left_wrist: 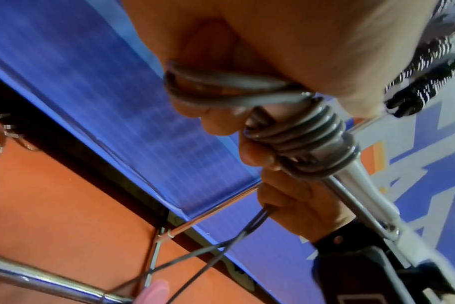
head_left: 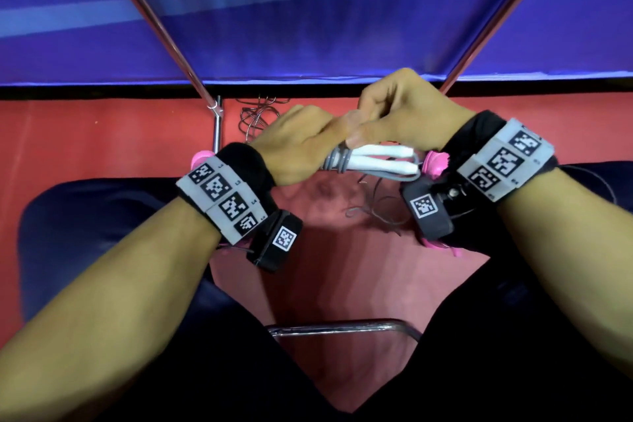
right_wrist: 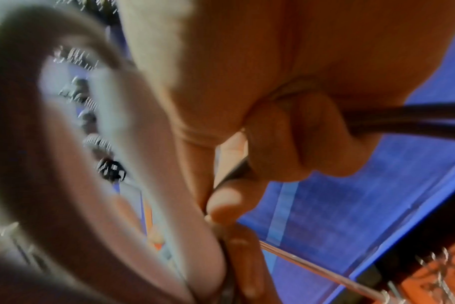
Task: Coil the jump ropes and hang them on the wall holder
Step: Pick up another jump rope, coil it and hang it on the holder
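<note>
Rope held by left hand and, seemingly, right hand.

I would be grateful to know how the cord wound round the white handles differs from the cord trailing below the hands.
The wound cord sits in tight side-by-side turns round the white handles; the trailing cord hangs in slack, crossing strands. The left hand grips the wound cord, held up; the trailing cord leaves the right hand and drops toward the red floor. Both are grey.
</note>
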Motion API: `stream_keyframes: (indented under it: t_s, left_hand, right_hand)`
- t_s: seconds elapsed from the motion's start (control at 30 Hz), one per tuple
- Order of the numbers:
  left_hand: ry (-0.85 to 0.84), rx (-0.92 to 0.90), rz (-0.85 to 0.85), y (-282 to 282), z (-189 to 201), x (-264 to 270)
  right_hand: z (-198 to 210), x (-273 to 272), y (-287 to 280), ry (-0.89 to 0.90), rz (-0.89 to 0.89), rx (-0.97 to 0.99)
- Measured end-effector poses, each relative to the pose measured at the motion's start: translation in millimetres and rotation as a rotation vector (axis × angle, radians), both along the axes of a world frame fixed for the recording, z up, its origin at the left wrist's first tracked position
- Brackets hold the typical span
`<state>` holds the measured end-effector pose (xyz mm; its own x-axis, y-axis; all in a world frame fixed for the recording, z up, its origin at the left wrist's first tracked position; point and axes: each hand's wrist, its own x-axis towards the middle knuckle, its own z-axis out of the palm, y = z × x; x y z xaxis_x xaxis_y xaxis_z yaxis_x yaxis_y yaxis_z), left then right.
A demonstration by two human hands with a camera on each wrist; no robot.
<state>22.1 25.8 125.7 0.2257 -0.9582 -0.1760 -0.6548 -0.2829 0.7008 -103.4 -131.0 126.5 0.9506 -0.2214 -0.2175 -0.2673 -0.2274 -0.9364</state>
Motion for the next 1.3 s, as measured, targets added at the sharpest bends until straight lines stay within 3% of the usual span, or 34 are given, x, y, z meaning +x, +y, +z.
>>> stream_keyframes:
  t_s: [0.13,0.27,0.37,0.53,0.67,0.87,1.1,1.17,1.3]
  left_hand:
    - [0.304,-0.158,0.028,-0.2,2.9,-4.7]
    - [0.342,-0.318,0.132,-1.0,6.6,0.8]
    - [0.402,-0.34,0.268,-2.7,3.6,5.4]
    - [0.373,-0.312,0.458,-8.6,-7.9,9.4]
    - [0.363,-0.309,0.552,-11.7,-13.0,15.4]
    - [0.298,-0.267,0.493,-12.5,-19.8,15.8]
    - [0.225,-0.161,0.592,-12.9,-18.9,10.7]
    - [0.269,-0.137,0.574,-14.0,-15.3,10.9]
    - [0.556,-0.155,0.55,-20.2,-3.9,9.0]
  right_hand:
    - [-3.7,1.4,-2.8,-0.038,-0.059,0.228]
    - [-13.7,10.7,2.0,-0.065,-0.216,0.497]
    - [-24.5,18.0,10.2,-0.045,-0.361,0.343]
    - [-23.8,21.0,30.6,-0.112,-0.405,0.016]
    - [-24.0,19.0,41.4,-0.156,-0.414,0.172]
    - [-23.3,12.4,41.1,-0.125,-0.383,0.198]
    - [-35.1,12.6,43.0,-0.051,-0.311,0.208]
    - [-34.3,14.0,41.6,-0.066,-0.316,0.188]
    - [-30.8,18.0,32.2,-0.086,-0.394,0.231]
